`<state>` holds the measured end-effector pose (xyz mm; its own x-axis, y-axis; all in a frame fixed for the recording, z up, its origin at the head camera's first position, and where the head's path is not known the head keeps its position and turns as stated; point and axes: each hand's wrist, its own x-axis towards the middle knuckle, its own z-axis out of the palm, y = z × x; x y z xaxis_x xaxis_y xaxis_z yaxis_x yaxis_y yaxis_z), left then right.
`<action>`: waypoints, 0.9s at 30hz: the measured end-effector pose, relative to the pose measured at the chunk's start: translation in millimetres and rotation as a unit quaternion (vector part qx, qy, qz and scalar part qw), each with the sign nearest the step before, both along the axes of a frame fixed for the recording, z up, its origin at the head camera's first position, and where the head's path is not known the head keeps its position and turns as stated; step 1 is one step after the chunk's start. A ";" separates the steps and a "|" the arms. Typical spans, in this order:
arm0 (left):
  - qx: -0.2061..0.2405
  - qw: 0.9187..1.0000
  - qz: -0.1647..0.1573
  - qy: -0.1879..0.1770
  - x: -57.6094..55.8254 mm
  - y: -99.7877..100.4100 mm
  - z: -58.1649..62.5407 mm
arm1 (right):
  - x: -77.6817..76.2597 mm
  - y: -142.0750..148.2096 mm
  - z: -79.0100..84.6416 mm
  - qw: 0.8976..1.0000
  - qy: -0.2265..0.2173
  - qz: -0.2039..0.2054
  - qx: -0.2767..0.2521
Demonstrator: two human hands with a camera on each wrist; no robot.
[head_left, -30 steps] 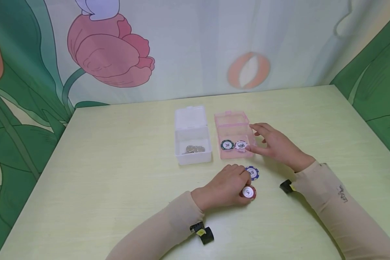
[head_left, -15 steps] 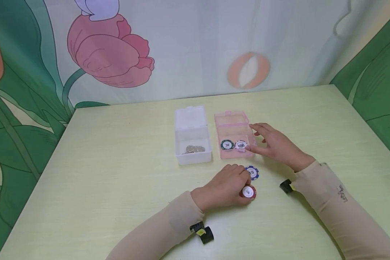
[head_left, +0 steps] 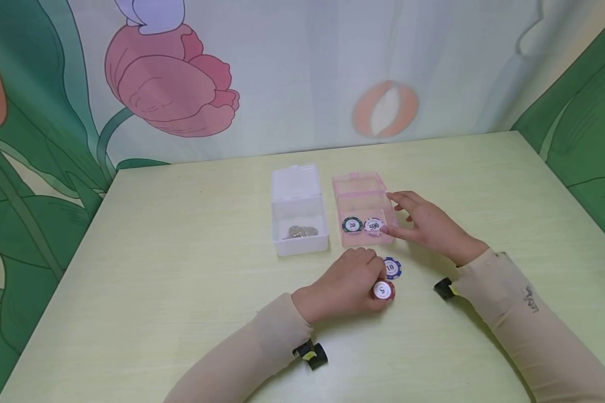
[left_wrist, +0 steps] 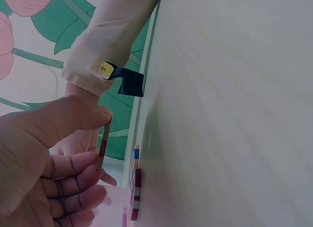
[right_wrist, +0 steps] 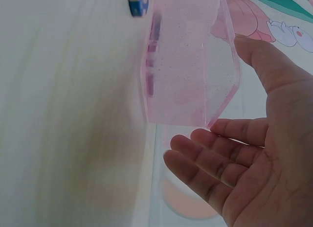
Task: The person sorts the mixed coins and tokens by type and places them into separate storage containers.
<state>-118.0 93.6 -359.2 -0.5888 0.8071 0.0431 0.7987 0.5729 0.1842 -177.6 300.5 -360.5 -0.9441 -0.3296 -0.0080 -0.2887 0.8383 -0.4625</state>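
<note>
My left hand (head_left: 347, 284) pinches a red poker chip (head_left: 382, 290) marked 5 between thumb and finger. Edge-on in the left wrist view, that chip (left_wrist: 103, 145) is raised off the table. Just beyond it lies a blue-and-white chip (head_left: 394, 267) marked 10. Dark red chip edges (left_wrist: 136, 188) show on the table beside the blue one in the left wrist view. My right hand (head_left: 428, 224) rests at the right side of an opened pink box (head_left: 365, 240), its thumb and index fingertip at the rim. Inside are a green 20 chip (head_left: 352, 224) and a white 500 chip (head_left: 373, 225).
Left of the pink box stands a clear white box (head_left: 300, 246), lid raised, with several silver coins (head_left: 302, 231) in it. Both boxes sit on a pale table (head_left: 181, 252). A printed curtain (head_left: 292, 84) hangs behind the table's far edge.
My left hand has shifted slightly away from me and to the left with the red chip, showing more of the blue chip. My right hand and both boxes have stayed put.
</note>
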 end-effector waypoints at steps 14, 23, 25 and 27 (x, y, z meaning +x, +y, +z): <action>-0.010 1.000 0.008 0.014 -15.7 -7.0 14.3 | 1.3 -0.6 1.0 1.000 -0.004 -0.005 -0.001; -0.002 0.999 0.032 0.018 -32.0 -13.2 28.6 | 0.2 0.3 -1.1 1.000 0.001 0.000 -0.002; -0.003 0.999 0.038 0.021 -35.7 -14.4 30.9 | 0.2 0.5 -1.2 1.000 0.002 0.001 -0.001; -0.001 0.999 0.043 0.021 -39.3 -15.8 32.6 | 0.3 0.3 -1.0 1.000 -0.001 0.001 -0.001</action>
